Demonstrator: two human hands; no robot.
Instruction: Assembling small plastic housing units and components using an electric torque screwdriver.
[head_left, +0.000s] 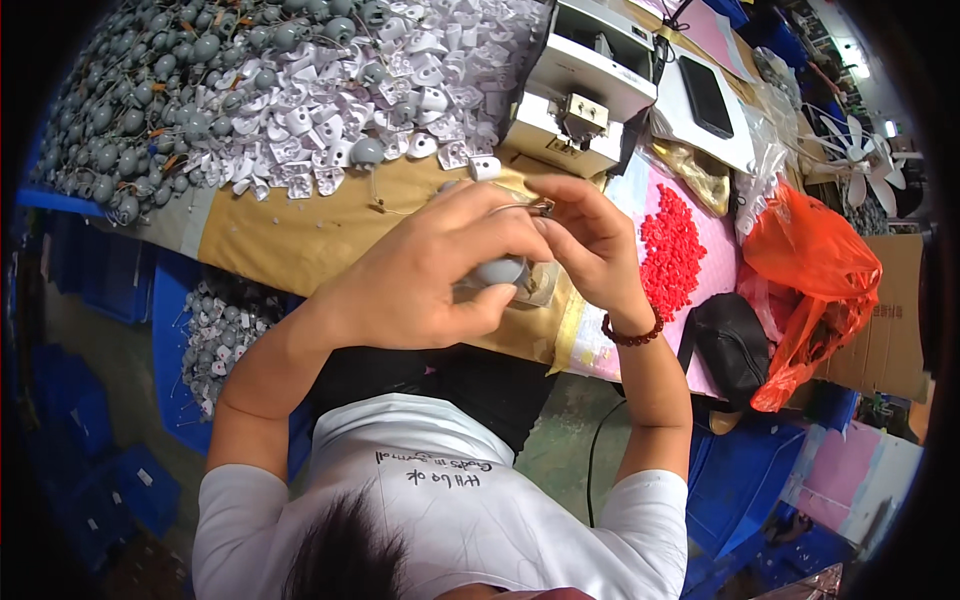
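Note:
My left hand (430, 265) is curled around a smooth grey ball-shaped part (500, 270), which shows between the thumb and fingers. Close by, my right hand (590, 235) has its thumb and forefinger together at a small metal piece (541, 208) on a thin wire. Both hands meet just above the front of the tan-covered table (270, 245). Partly hidden beneath them is a small clear block (541, 284). Another grey ball (367, 152) with a wire lies just beyond the left hand, beside a heap of white plastic housings (310, 130).
Grey balls with wires form a large pile (130, 120) at far left. A white boxy machine (585, 80) stands beyond my hands. To the right are small red parts (670, 245), a black pouch (733, 345), an orange-red bag (810, 255) and a phone (705, 95). A blue bin (175, 400) sits below left.

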